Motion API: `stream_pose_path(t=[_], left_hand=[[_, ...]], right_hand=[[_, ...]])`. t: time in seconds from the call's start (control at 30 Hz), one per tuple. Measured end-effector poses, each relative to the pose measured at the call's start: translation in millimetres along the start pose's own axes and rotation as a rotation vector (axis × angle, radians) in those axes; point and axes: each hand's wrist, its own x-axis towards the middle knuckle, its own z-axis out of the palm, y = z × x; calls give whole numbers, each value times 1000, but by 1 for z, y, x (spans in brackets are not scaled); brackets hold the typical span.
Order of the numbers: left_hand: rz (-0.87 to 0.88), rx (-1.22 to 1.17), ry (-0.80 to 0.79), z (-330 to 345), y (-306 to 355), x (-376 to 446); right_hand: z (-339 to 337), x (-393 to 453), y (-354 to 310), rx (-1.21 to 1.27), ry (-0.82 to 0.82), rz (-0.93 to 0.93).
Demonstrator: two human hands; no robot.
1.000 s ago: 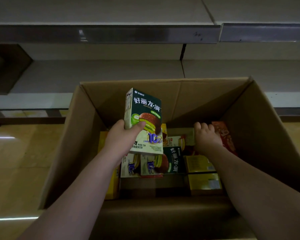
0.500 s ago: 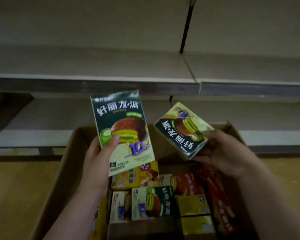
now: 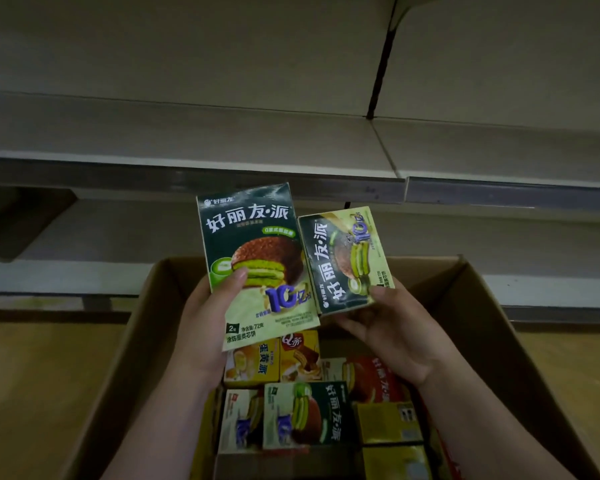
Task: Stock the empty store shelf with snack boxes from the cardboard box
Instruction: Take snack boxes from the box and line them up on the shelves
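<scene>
Shelf (image 3: 222, 140) bare, cardboard box (image 3: 492, 327) mostly full: left hand (image 3: 208, 327) and right hand (image 3: 395, 327) each pinch one green snack box (image 3: 253, 258), unplaced.

cardboard box (image 3: 499, 327) cut off at bottom edge — near wall not visible. left hand (image 3: 205, 327) covers lower-left corner of its green snack box (image 3: 257, 258). fine print there blurred — unreadable.
</scene>
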Motion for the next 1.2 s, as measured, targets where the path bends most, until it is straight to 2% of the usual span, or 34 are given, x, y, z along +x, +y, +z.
stream_pose_path(t=[0.2, 0.37, 0.47, 0.6, 0.73, 0.93, 1.07, 1.2], left_hand=[[39, -26, 13, -3, -4, 9], [-24, -35, 56, -6, -9, 5], [-134, -47, 106, -5, -1, -13], [-311, -12, 181, 9, 30, -63], [-460, 90, 133, 33, 107, -106], [-433, 203, -19, 87, 273, -149], [-343, 254, -120, 126, 374, -188], [-118, 206, -43, 152, 449, -215]], right_hand=[[-5, 14, 5, 3, -27, 14], [-6, 23, 6, -24, -4, 26], [1, 9, 16, 17, 95, 39], [33, -50, 8, 84, 258, 6], [97, -116, -39, 134, 318, 23], [219, -191, -130, 236, 329, 24], [293, -235, -187, 291, 269, -43], [357, -255, -238, 282, 154, -35]])
